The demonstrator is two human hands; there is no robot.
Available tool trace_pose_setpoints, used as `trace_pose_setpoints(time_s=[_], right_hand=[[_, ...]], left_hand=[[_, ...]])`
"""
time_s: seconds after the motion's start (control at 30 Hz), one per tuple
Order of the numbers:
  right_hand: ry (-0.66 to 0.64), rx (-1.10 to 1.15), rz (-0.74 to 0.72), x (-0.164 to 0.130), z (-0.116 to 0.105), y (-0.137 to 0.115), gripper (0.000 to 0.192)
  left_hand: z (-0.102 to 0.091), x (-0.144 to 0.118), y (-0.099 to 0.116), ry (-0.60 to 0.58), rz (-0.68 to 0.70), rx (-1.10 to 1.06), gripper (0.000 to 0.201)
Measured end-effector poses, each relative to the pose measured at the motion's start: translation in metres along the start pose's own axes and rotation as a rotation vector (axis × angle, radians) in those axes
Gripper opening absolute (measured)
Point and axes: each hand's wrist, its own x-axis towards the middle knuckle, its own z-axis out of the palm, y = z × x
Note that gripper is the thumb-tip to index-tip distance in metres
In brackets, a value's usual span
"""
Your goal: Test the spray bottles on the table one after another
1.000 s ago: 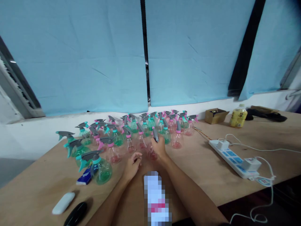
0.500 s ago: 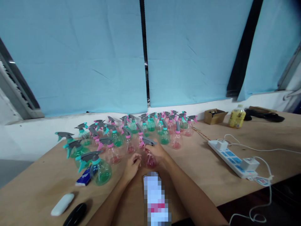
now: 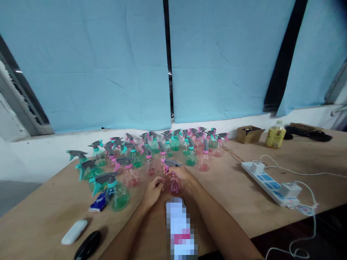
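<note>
A pink spray bottle (image 3: 173, 180) with a grey trigger head stands on the wooden table (image 3: 238, 202) in front of me. My right hand (image 3: 185, 177) is wrapped around its right side and neck. My left hand (image 3: 153, 189) touches its lower left side with bent fingers. Behind it stand several more spray bottles (image 3: 151, 151), pink and green, with grey trigger heads. A green spray bottle (image 3: 116, 193) stands to the left of my left hand.
A white power strip (image 3: 268, 182) with plugs and cables lies at the right. A cardboard box (image 3: 249, 133) and a yellow bottle (image 3: 275, 134) stand at the back right. A white object (image 3: 73, 232), a black object (image 3: 88, 245) and a blue packet (image 3: 99, 202) lie front left.
My right hand has brought a pink spray bottle from the group toward me and stood it on the table. My left hand has moved in against it.
</note>
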Motion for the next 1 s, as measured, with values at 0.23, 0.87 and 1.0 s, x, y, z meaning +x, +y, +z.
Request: trace_pose_setpoints(time_s=[0.23,0.87,1.0], right_hand=[[0.026,0.027,0.051,0.001,-0.0006,0.0008,0.008],[0.065,-0.014,0.05,-0.0011,-0.0015,0.0022,0.009],[0.03,0.01,0.034,-0.0014,0.0002,0.0019,0.012]], left_hand=[[0.0,-0.0002,0.0017,-0.007,0.002,0.02,0.02],[0.0001,0.0019,-0.0046,-0.026,0.018,0.036,0.018],[-0.0002,0.0026,-0.0077,-0.038,0.025,0.044,0.019]])
